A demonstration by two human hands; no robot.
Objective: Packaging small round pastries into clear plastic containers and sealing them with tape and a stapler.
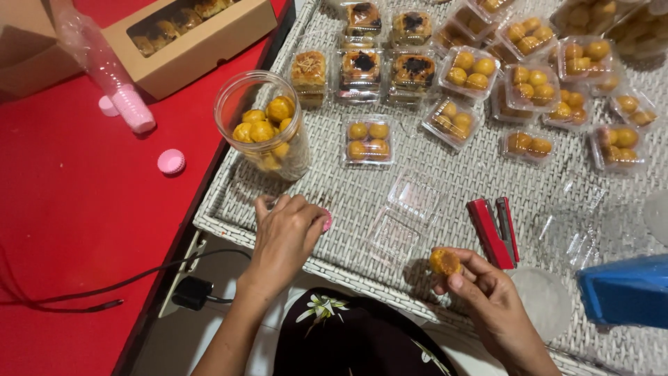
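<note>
The right hand (pixel 487 296) sits at the near edge of the white woven surface (pixel 487 174), its fingers closed around a small round golden pastry (pixel 444 262) held just above the weave; the left hand (pixel 287 233) rests palm down on the surface to the left, fingers curled over a small pink paper cup (pixel 326 221) that peeks out by the fingertips, so the hand is closed loosely on it. Between the two hands lies an open clear plastic box (pixel 407 216), empty, lid hinged back; just right of it lies a red stapler (pixel 494 231). Beyond the left hand stands a clear round jar (pixel 264 125), open, partly filled with the same golden pastries. Farther off, rows of small clear boxes (pixel 369 141) hold pastries in fours, some plain and golden, some with dark tops. On the red floor covering (pixel 76 223) to the left lie a sleeve of pink cups (pixel 104 69), one loose pink cup (pixel 171 161), a brown cardboard box (pixel 191 35) with a window, and a black cable (pixel 104 289); a blue object (pixel 626 289) sits at the near right.
</note>
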